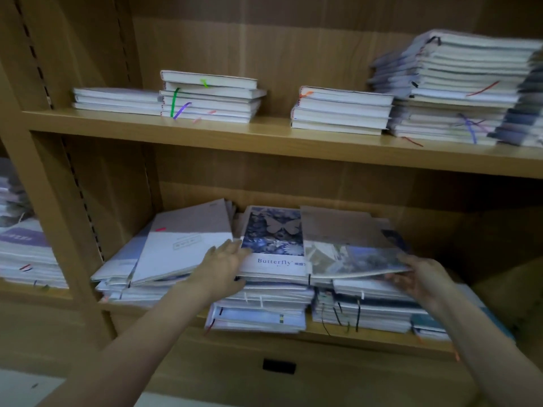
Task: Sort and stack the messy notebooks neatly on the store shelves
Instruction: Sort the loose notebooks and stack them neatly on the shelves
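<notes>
Messy notebooks fill the lower shelf [164,311]. A blue "Butterfly" notebook [274,239] tops the middle pile, with a brown and pale-picture notebook [343,245] lying beside it on the right pile. A tilted white and grey notebook [182,242] leans on the left pile. My left hand [223,268] rests against the left edge of the Butterfly pile, fingers straight. My right hand [420,277] holds the right front corner of the brown notebook, fingers under it and thumb on top.
The upper shelf [264,139] carries several white notebook stacks, with a tall uneven stack [452,86] at the right. More notebooks [23,254] lie in the neighbouring bay on the left. A slotted upright [85,207] divides the bays.
</notes>
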`<control>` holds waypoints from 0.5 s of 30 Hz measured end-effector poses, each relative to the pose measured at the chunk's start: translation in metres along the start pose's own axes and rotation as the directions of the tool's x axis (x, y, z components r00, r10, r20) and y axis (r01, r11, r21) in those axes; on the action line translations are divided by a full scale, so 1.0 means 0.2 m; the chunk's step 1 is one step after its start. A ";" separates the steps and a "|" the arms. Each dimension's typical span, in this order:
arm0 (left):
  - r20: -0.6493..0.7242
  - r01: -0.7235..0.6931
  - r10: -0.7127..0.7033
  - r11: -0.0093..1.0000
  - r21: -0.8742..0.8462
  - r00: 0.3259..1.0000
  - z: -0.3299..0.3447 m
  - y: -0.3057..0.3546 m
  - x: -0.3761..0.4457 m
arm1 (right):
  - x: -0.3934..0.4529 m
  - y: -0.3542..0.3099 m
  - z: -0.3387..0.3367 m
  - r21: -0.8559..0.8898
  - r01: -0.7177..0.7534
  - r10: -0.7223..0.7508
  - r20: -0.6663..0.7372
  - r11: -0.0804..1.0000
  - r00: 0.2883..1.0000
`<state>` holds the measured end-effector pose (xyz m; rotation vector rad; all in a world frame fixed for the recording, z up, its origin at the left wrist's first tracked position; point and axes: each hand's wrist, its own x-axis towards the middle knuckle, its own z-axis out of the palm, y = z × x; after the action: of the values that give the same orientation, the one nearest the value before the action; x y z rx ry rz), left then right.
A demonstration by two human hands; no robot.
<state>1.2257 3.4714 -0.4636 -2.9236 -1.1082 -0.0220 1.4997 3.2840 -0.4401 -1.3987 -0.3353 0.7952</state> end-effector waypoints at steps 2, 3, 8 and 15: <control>-0.001 -0.058 0.058 0.996 0.073 0.998 0.02 0.11 0.03 | -0.01 0.03 -0.03 -0.030 -0.030 0.031 0.030 0.999 0.999; -0.009 -0.064 0.065 0.993 0.097 0.998 0.03 0.15 0.05 | -0.01 0.04 -0.03 -0.040 -0.026 0.028 0.045 0.999 0.999; -0.056 -0.050 0.062 0.979 0.199 0.996 0.07 0.26 0.10 | 0.00 0.06 -0.04 -0.082 -0.017 0.020 0.032 0.997 0.999; -0.069 -0.035 0.064 0.929 0.368 0.996 0.12 0.24 0.07 | 0.03 0.00 -0.09 0.116 0.055 -0.053 -0.021 0.992 0.998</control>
<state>1.2681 3.4440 -0.4875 -2.5911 -0.9111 0.0619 1.5160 3.2738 -0.4450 -1.2813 -0.3063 0.7457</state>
